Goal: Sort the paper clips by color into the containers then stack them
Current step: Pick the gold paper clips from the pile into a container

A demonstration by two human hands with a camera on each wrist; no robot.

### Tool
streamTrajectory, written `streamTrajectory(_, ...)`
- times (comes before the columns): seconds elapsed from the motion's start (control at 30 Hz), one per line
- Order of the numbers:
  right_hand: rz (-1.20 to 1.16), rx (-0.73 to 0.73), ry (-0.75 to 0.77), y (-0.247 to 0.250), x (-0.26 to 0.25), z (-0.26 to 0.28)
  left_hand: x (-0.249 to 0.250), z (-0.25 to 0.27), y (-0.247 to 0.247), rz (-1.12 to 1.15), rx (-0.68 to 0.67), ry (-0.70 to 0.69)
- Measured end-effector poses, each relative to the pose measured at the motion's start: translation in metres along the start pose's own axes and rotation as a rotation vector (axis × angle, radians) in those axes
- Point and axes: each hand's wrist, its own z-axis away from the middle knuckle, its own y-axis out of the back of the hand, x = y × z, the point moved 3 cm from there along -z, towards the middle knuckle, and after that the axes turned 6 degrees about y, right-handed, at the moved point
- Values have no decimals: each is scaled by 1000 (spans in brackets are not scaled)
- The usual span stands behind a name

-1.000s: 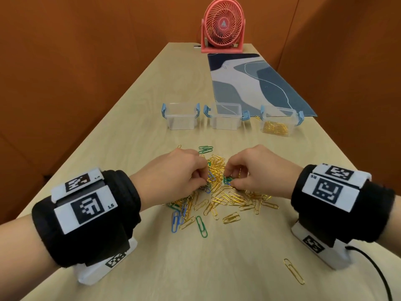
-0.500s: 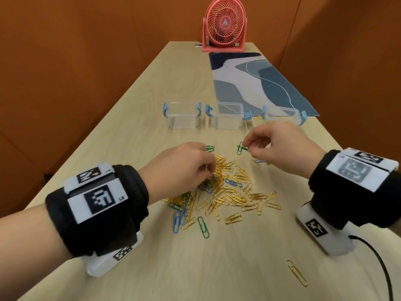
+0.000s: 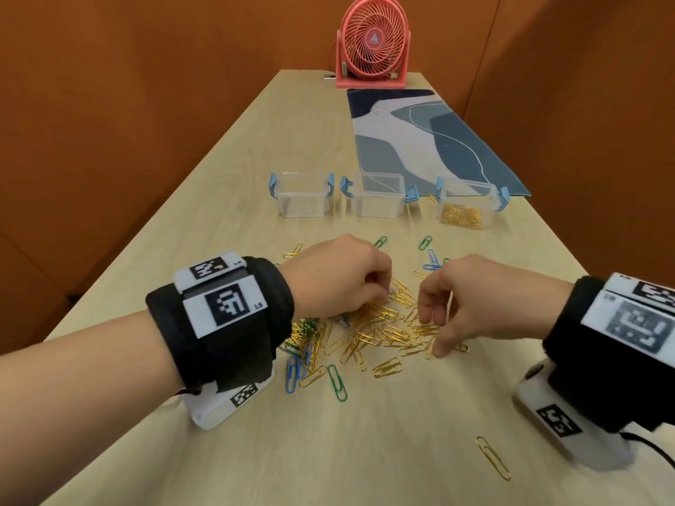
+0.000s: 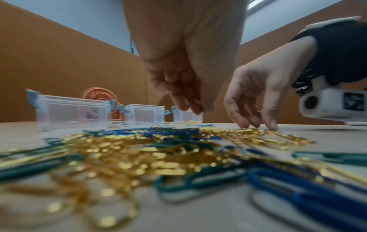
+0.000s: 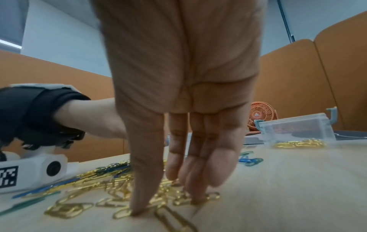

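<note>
The loose heap of gold, blue and green wire paper clips (image 3: 369, 334) lies directly under both hands; the right hand (image 3: 471, 304) is spread, fingertips (image 5: 137, 210) on gold clips (left hand (image 3: 339, 275) pinched, contents unclear).

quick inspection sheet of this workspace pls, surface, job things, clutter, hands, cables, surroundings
surface: light wooden table, long and narrow.
job's things: mixed pile of gold, blue and green paper clips in front of the hands; three clear plastic containers with blue latches in a row, left container and middle container look empty, right container holds gold clips; none stacked.
clutter: stray gold clip near the table edge; blue patterned mat.
grippers: left hand curled, fingertips in the pile, its hold hidden; right hand with straight fingers touching gold clips.
cables: black cable from the right wrist unit.
surroundings: coral desk fan; orange partition walls.
</note>
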Motion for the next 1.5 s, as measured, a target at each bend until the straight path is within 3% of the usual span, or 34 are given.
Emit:
streamTrajectory(0.13,-61,123,144,6,-9,-3,-11,6,10,68,163,85)
streamTrajectory(0.33,-66,189,324,-1,-38,-10,-25,18,14,-2,210,244)
streamTrajectory(0.53,-37,261,199,-9,-55,-36,-36,19,12,-228,117,433)
streamTrajectory(1.0,-70,283,214,-5,-44,-41,-30,39,7,-30,-24,208)
streamTrajectory(1.1,-72,203,239,-9,-46,-39,-29,38,4,-24,-88,195)
streamTrajectory(1.3,8,211,234,-12,-42,-42,-30,37,3,-11,-51,207)
streamTrajectory(1.5,-130,288,167,2,-29,-36,-32,36,6,38,26,264)
